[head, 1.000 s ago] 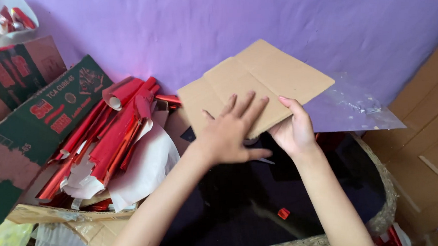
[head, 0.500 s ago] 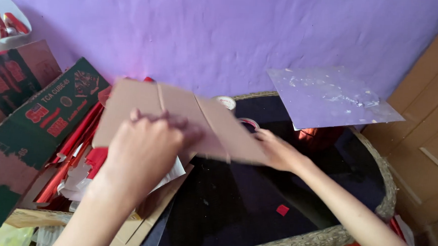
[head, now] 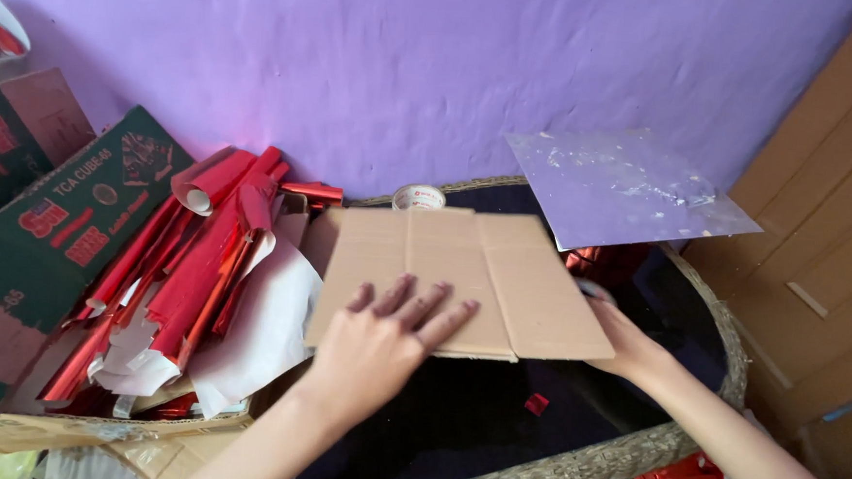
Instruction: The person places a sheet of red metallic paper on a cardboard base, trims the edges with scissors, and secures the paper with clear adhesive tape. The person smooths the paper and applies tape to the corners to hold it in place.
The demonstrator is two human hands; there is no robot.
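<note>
A flat, creased piece of brown cardboard [head: 463, 271] lies level over the left part of a dark-lined woven basket [head: 628, 454]. My left hand [head: 382, 339] rests palm down on its near edge, fingers spread. Gripping the cardboard's right near corner is my right hand [head: 625, 342], partly tucked under it. A roll of tape [head: 418, 197] sits just behind the cardboard.
An open carton at the left [head: 47, 239] holds several red foil rolls [head: 203, 228] and white paper [head: 256, 328]. A clear plastic sheet [head: 623, 187] leans on the purple wall above the basket. Wooden panels [head: 824, 251] stand at the right. A small red scrap [head: 536, 403] lies in the basket.
The cardboard came down from a raised tilt against the wall, swung left, and now lies flat over the basket. My left hand slid to its near edge, my right hand to its right corner.
</note>
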